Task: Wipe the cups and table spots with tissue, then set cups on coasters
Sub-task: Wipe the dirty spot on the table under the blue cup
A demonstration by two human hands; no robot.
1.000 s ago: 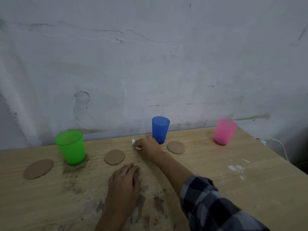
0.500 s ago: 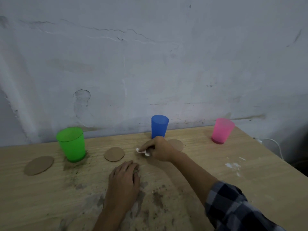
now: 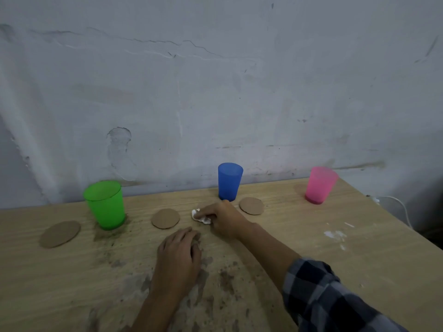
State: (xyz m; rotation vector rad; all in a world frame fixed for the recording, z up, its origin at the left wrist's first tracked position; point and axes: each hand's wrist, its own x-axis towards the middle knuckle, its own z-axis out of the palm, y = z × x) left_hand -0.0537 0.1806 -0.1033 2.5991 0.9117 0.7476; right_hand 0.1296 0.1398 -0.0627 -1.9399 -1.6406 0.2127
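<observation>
My right hand (image 3: 221, 218) pinches the tissue (image 3: 201, 216) against the table (image 3: 359, 271) — the blue cup (image 3: 229, 182) stands just beyond its knuckles, nearer it than my left hand (image 3: 178, 256), which rests flat, fingers together.

The only camera sits on my head, looking forward and down across the worktop (image 3: 359, 271) toward the wall (image 3: 215, 92) behind it. It is wide-angle, so the worktop's far edge bows. My forearms come in from the bottom, close below the lens; the three cups along the wall stand farther off.
</observation>
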